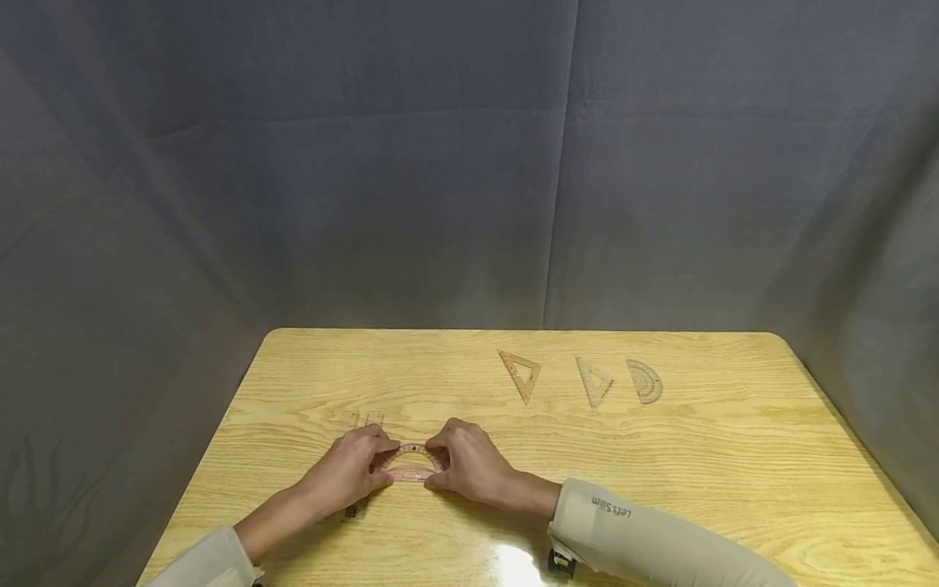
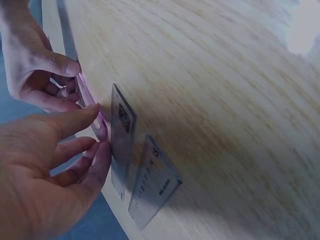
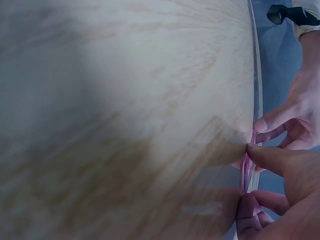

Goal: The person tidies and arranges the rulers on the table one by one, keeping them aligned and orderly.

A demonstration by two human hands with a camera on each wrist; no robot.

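Observation:
Low over the tabletop, a pinkish transparent protractor is held between both hands, its curved edge facing away from the person. My left hand pinches its left end with thumb and fingers; my right hand pinches the right end the same way. The fingers hide both ends. In the left wrist view, two clear rulers lie side by side close to the left hand. The head view shows their far ends beyond that hand, which covers their middles.
Towards the back of the wooden table lie an orange-tinted set square, a clear set square and a clear protractor. A grey curtain stands behind the table. Light reflects off the table near the front.

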